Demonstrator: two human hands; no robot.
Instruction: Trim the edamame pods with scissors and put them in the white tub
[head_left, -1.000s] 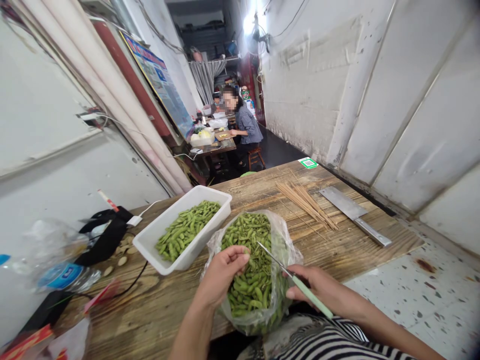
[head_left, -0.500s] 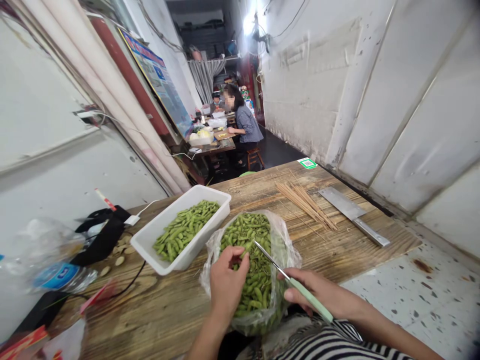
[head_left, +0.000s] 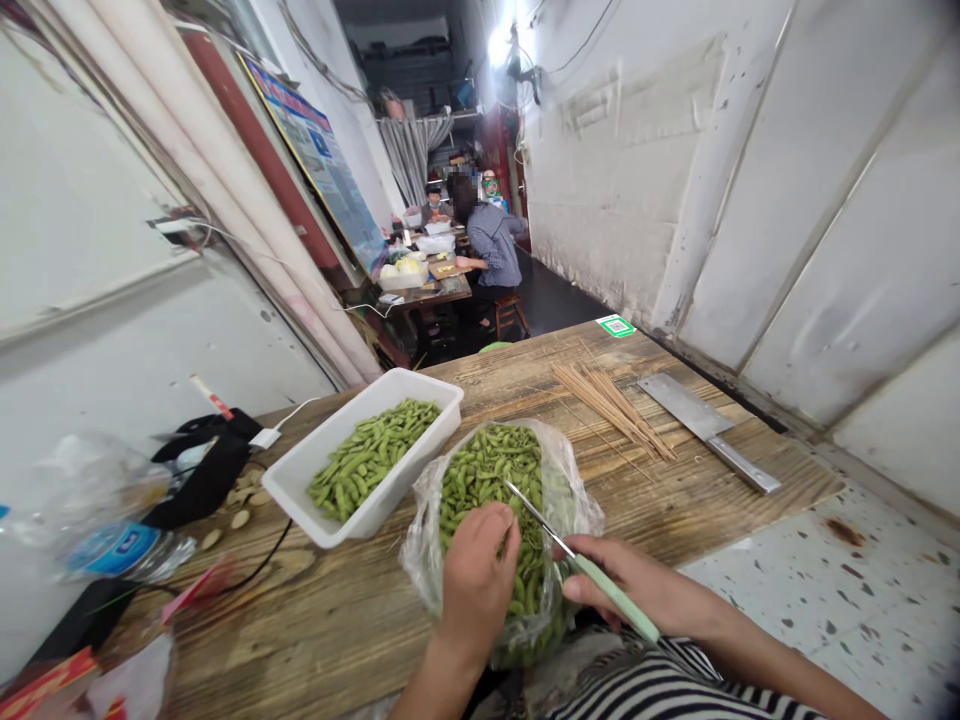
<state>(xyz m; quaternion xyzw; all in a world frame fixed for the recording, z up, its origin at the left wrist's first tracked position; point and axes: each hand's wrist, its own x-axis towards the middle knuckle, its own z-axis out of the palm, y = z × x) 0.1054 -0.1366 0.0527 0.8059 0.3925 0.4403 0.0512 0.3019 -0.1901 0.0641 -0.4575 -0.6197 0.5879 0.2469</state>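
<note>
A clear plastic bag (head_left: 577, 500) full of green edamame pods (head_left: 487, 470) sits at the near edge of the wooden table (head_left: 337, 620). My left hand (head_left: 480, 575) reaches into the bag, fingers curled down among the pods; what they grip is hidden. My right hand (head_left: 637, 585) holds scissors (head_left: 577, 565) with a pale green handle, their blades pointing up-left over the bag. To the left of the bag, a white rectangular tray (head_left: 315, 470) holds more pods.
A bundle of bamboo skewers (head_left: 611, 400) and a cleaver (head_left: 709, 430) lie at the table's right. A water bottle (head_left: 124, 550), black pouch (head_left: 202, 465) and cable lie at the left. A person (head_left: 491, 245) sits at a far table down the corridor.
My left hand has slid right and deeper into the bag, fingers now curled down among the pods. The scissors have shifted slightly left. The far person has turned away.
</note>
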